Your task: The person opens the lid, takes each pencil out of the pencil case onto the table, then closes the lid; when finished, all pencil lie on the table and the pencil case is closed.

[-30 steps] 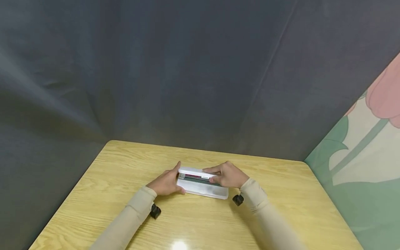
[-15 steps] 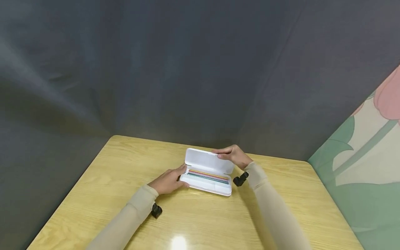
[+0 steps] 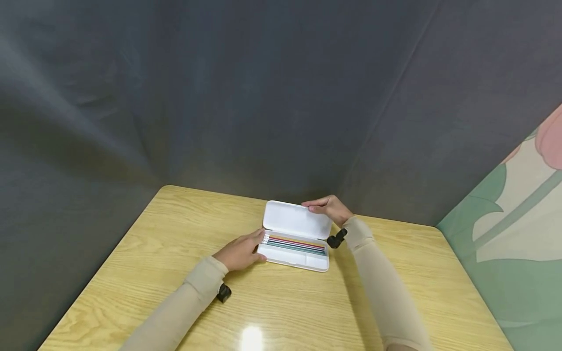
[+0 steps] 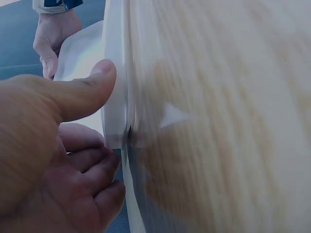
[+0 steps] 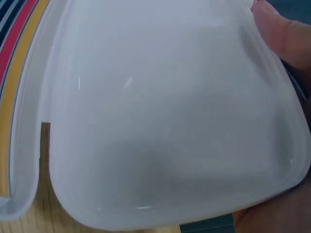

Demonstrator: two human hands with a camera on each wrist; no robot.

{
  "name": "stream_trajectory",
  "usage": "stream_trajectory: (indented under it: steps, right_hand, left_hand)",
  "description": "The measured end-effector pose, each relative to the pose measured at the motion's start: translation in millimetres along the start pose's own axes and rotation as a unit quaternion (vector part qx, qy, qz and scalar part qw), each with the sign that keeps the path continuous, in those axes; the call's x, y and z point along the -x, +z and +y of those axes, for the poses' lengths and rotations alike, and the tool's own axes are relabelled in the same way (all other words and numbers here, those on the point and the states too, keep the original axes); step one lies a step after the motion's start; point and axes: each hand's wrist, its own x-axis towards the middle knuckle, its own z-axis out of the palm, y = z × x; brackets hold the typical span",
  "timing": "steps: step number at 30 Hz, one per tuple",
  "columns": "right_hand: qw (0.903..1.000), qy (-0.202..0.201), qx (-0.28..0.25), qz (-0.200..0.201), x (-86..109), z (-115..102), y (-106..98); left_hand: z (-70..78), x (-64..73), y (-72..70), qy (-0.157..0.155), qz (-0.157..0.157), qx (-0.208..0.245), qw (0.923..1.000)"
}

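Observation:
A white pencil case [image 3: 285,257] sits on the table with its lid [image 3: 297,220] raised and leaning back. Several coloured pencils [image 3: 296,245], among them yellow, red and dark green ones, lie side by side along its rear part; compartments at the front hold nothing. My left hand [image 3: 240,251] grips the case's left end, and the left wrist view has its thumb [image 4: 87,94] against the front wall with the fingers bent at the end. At the lid's far edge, toward its right side, my right hand [image 3: 331,209] holds the rim between thumb and fingers.
The pale wooden table [image 3: 184,224] ends at a dark curtain [image 3: 281,97] just behind the lid. A tulip-patterned cloth [image 3: 522,243] hangs along the right side. Black wrist cameras [image 3: 224,293] sit under both cuffs.
The lid has swung up and back from nearly closed, with my right hand moving away from me on its edge, uncovering the pencils. My left hand stays at the case's left end.

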Motion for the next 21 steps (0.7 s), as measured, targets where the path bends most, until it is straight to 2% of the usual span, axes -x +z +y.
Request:
stream_trajectory:
  steps: [3, 5, 11, 13, 15, 17, 21]
  right_hand:
    - [0.9999, -0.004, 0.010, -0.006, 6.1, -1, -3]
    - [0.9996, -0.017, 0.023, -0.009, 16.9, -6, -5]
    - [0.9944, -0.089, 0.035, 0.045, 75.2, -34, -4]
    - [0.9927, -0.107, 0.029, 0.048, 94.0, -39, 3]
    - [0.9918, -0.108, 0.050, 0.046, 104.0, -34, 13]
    - [0.9895, -0.095, 0.099, 0.043, 107.9, -20, 21]
    - [0.9718, -0.076, 0.217, 0.053, 102.8, 14, 34]
  left_hand:
    - [2.1, -1.4, 3.3, 0.001, 0.001, -0.017, 0.9999]
    - [3.8, -1.7, 4.8, 0.000, 0.002, -0.025, 0.9997]
    - [8.8, -0.4, 4.9, 0.000, -0.003, -0.043, 0.9991]
    - [10.0, 0.2, 2.7, -0.003, -0.001, -0.048, 0.9989]
    - [11.0, 1.5, -0.7, -0.005, 0.003, -0.054, 0.9985]
    - [13.2, 2.0, -2.8, -0.008, 0.009, -0.058, 0.9982]
    - [15.3, 1.1, -1.9, -0.009, 0.017, -0.058, 0.9981]
